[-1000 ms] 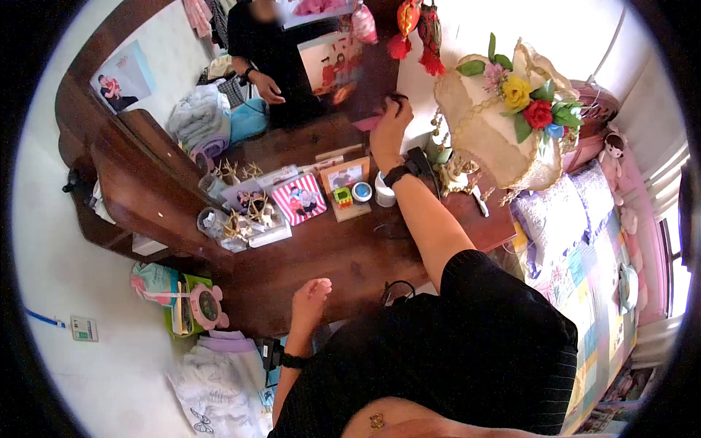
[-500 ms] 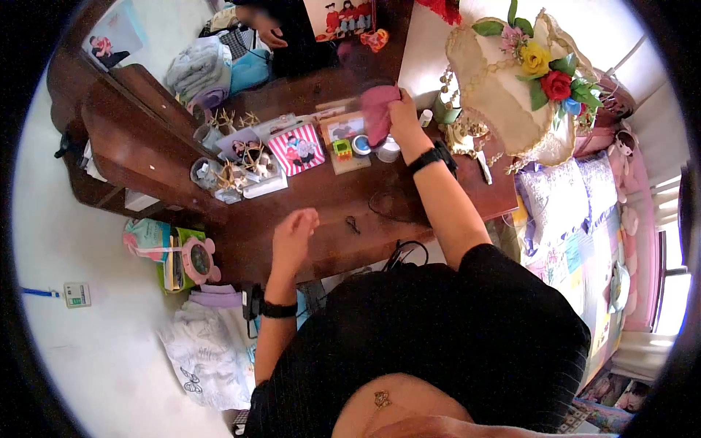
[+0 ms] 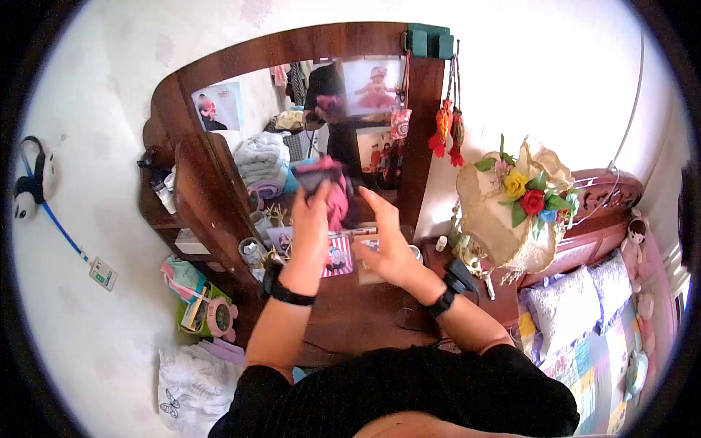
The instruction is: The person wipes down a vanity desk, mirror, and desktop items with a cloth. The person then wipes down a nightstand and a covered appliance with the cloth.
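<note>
In front of the dresser mirror [image 3: 288, 102], a pink cloth [image 3: 337, 201] with a dark patch hangs from my left hand [image 3: 312, 230], blurred by motion. The fingers of that hand are closed on its near side. My right hand [image 3: 387, 244] is just right of the cloth, its thumb and fingers spread and nothing between them. Beneath the hands, a pink-striped photo card [image 3: 339, 257] and a tan photo frame [image 3: 367, 271] stand on the brown dresser top [image 3: 350, 321], partly covered by the hands.
A lamp with a flowered shade [image 3: 504, 212] stands at the right, beside the bed pillows [image 3: 562, 314]. Glass jars [image 3: 252, 252] are at the dresser's left. A pink clock [image 3: 221, 315] and folded white cloth [image 3: 193, 387] sit lower left. Red tassels [image 3: 440, 135] hang by the mirror.
The pink cloth has passed from my right hand to my left and been lifted toward the mirror. My left hand has risen; my right hand has opened. The view has tilted up.
</note>
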The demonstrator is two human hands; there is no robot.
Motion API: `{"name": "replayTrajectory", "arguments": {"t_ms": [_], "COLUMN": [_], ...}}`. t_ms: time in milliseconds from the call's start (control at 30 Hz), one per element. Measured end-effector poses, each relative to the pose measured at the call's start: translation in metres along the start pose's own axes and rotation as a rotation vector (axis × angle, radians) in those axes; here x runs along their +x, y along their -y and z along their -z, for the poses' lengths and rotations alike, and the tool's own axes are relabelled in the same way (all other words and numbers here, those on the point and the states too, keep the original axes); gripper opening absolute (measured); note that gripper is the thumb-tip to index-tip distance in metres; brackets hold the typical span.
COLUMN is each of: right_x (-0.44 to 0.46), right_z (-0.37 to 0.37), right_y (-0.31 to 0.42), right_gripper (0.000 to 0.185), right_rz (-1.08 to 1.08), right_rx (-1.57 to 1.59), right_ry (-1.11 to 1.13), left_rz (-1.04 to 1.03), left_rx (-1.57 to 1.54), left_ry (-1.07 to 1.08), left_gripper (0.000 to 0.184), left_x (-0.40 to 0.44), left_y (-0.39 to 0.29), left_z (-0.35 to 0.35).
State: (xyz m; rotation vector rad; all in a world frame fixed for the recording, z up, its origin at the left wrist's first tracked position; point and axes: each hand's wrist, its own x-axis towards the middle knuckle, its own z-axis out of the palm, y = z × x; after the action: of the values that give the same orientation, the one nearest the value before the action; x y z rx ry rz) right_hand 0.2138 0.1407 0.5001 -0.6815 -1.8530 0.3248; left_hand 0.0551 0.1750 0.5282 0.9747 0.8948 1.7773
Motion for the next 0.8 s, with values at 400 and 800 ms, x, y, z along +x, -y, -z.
{"name": "replayTrajectory", "arguments": {"t_ms": [400, 800], "right_x": [-0.018, 0.028], "right_z": [0.087, 0.080], "right_y": [0.050, 0.061], "right_gripper": [0.022, 0.022], "right_rz": [-0.007, 0.055], "right_rx": [-0.161, -0.280], "right_ry": [0.192, 0.119], "left_rz": [-1.467, -1.516], "left_rx": [1.142, 1.480], "left_ry": [0.018, -0.091], "left_gripper": [0.040, 0.042], "left_x": [0.167, 0.237], "left_y": [-0.097, -0.120], "left_z": [-0.146, -0.063]}}
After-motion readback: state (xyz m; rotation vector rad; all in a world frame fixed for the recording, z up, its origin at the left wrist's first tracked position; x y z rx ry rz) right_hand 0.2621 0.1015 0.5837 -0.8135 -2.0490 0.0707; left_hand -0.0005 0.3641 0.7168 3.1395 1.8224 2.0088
